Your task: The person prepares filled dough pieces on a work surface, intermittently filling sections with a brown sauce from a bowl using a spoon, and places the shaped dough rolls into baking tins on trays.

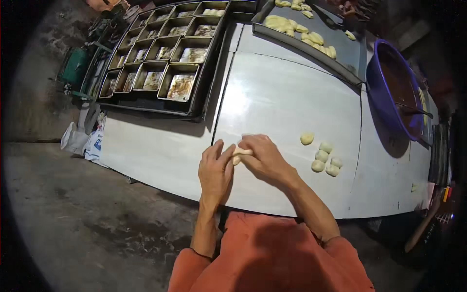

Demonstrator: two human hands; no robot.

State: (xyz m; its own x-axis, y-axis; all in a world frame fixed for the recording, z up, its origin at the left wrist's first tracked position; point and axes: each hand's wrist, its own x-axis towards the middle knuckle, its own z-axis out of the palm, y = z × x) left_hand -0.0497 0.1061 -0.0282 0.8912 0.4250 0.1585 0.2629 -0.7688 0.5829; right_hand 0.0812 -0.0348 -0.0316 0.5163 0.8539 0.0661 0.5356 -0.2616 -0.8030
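Head view. The right hand (pixel 262 155) is closed on a small pale dough piece (pixel 242 153) above the near part of the white table (pixel 277 92). The left hand (pixel 213 168) meets the dough piece's left end with its fingertips; whether it grips there cannot be told. The two hands stand side by side, the dough between them.

To the right on the table lie five dough balls (pixel 321 155) in a group, with a single dough lump (pixel 307 139) just beyond. Far left, a dark tray (pixel 146 109) carries rows of rectangular tins (pixel 181 87), their inner surfaces stained brown. Far right, a metal tray (pixel 343 61) bears shaped dough pieces (pixel 316 39). Nearer, at the right, stands a purple basin (pixel 382 104) with a long-handled utensil (pixel 413 109) in it.
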